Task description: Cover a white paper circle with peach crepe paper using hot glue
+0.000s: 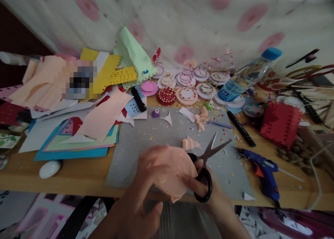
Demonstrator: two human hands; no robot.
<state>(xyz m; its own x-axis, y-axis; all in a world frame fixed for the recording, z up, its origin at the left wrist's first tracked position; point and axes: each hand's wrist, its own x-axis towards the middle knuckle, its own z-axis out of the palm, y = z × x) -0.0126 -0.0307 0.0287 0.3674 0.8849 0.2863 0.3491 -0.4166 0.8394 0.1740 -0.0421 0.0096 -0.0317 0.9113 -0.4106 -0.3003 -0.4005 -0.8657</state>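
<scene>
l hand [146, 178] & r hand [214, 197] bare, forearms [114, 216] too

The left hand [144, 173] is blurred over the grey mat [161, 132]; the paper pile [100, 117] left of the mat is partly pixelated

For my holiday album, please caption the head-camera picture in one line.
Right hand holding open scissors, left hand at peach paper, above a grey mat, water bottle behind.
</scene>
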